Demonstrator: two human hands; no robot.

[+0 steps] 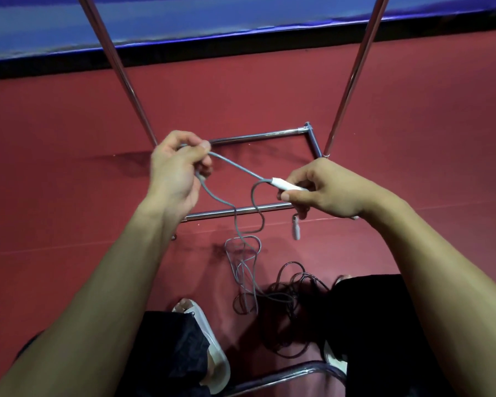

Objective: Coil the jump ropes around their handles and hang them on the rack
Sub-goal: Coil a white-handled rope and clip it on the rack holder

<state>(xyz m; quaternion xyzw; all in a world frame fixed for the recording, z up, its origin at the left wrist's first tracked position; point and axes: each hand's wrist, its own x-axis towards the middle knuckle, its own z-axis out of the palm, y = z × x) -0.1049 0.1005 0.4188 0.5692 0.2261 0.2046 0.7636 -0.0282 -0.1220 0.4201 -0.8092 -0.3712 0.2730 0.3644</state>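
The head view shows work that looks barely begun. Just in front of the rack (255, 136), the left hand (178, 167) pinches the grey jump rope (235, 164). The right hand (321, 190) grips its white handle (287, 185), and the cord runs taut between them. A second handle (295, 229) dangles just under the right hand. Most of the grey cord lies loose nearer than the rack, beside an untouched black rope (292, 299) heap. Nothing hangs on the rack parts in view. The floor (69, 110) is dark red, and beyond the rack runs a blue surface (241, 12).
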